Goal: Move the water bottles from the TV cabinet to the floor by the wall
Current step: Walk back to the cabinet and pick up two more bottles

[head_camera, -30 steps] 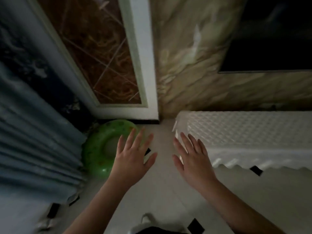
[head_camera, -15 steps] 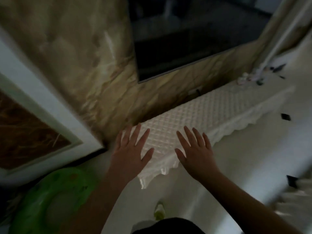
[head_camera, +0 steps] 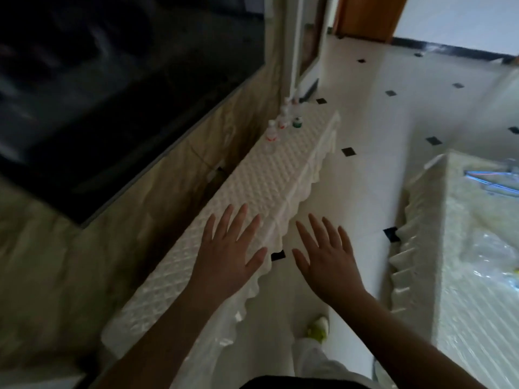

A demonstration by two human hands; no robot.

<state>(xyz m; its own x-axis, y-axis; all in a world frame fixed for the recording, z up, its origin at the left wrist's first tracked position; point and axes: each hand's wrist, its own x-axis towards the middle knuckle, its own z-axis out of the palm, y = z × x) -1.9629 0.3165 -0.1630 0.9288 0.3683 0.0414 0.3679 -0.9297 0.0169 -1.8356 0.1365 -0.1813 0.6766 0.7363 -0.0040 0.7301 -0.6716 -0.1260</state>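
Several small clear water bottles stand in a row at the far end of the long TV cabinet (head_camera: 261, 189), which is draped in a white quilted cover. The nearest bottle (head_camera: 271, 135) has a red label, another red-labelled one (head_camera: 283, 120) stands behind it, and a green-labelled one (head_camera: 297, 122) is to their right. My left hand (head_camera: 229, 254) hovers palm down over the near part of the cabinet, fingers spread, empty. My right hand (head_camera: 327, 256) is spread over the floor beside the cabinet's edge, also empty. Both hands are far from the bottles.
A dark TV (head_camera: 112, 88) hangs on the marble wall above the cabinet. A covered table (head_camera: 460, 248) with plastic sheeting stands at right. White floor tiles (head_camera: 379, 113) with black diamonds run between them toward a wooden door frame (head_camera: 365, 15). My foot (head_camera: 317, 328) shows below.
The view has swung right from the corner with the green swim ring along the cabinet, bringing the bottles at its far end into sight. Both hands stay spread and empty.
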